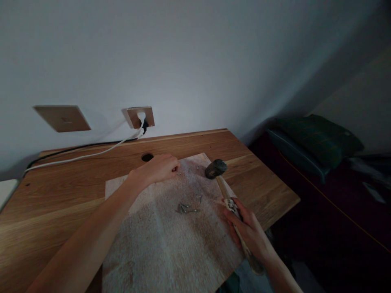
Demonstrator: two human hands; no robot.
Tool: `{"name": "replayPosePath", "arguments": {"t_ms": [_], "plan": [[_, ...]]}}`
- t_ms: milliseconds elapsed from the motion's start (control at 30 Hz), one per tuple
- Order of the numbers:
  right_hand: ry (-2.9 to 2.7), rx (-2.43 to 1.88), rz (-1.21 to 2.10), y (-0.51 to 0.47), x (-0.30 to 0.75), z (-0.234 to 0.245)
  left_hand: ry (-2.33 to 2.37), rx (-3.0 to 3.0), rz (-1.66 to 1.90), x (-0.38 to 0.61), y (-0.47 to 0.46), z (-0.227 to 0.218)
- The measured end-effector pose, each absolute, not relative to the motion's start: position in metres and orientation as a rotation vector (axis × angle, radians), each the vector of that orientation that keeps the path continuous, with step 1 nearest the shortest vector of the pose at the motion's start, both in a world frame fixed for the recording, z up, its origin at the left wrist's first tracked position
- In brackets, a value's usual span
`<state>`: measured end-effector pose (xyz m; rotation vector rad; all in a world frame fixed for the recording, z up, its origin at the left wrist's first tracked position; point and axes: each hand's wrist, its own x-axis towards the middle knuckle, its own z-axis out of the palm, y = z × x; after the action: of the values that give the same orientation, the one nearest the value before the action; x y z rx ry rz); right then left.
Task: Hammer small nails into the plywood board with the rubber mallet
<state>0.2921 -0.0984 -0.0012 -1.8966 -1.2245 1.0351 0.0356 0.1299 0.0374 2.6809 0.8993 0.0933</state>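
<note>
My right hand point(249, 228) is wrapped round the wooden handle of a hammer point(216, 169). Its dark head hangs above the right part of a worn wooden board point(159, 244). At the board's far edge, my left hand point(161, 167) is closed in a pinch. A small shiny nail point(179, 173) shows at its fingertips; most of it is hidden or too small to make out. Several loose nails point(183, 208) lie in a small heap on the middle of the board, between my two hands.
Under the board is a wooden desk point(259, 179) with a round cable hole point(147, 157). A black and a white cable point(91, 155) run from a wall socket point(140, 118) along its back. Cushions point(314, 142) lie beyond the desk's right side.
</note>
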Motion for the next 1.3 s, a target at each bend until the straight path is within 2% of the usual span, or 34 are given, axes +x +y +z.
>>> {"name": "replayPosePath", "arguments": {"t_ms": [1300], "plan": [[-1.206, -1.894, 1.057, -0.0975, 0.293, -0.0002, 0.911, 2.666, 0.066, 0.0323, 0.1322, 0.0418]]}}
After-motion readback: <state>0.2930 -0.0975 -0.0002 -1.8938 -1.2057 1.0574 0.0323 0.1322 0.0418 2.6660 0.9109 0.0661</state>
